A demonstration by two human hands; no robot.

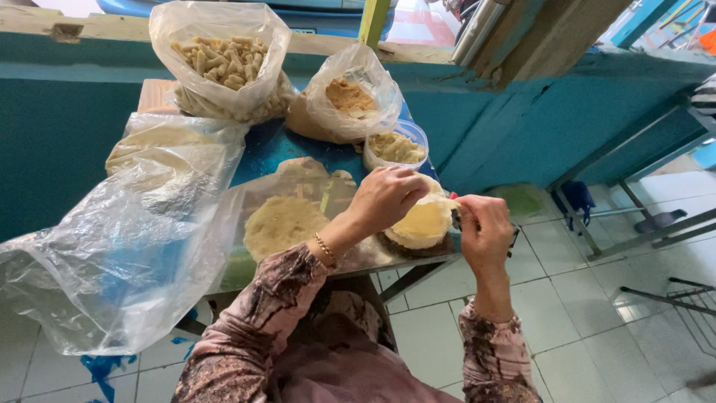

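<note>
The pale round dough disc (424,222) sits at the table's (261,153) near right edge — between both hands. The left hand (384,198) curls over its top, the right hand (483,233) pinches its right rim (a dark tool seems gripped too).

A small food stall: bagged fried snacks (224,63) and dough rounds (282,224) crowd a blue table (268,149) beside tiled floor (567,298).
</note>
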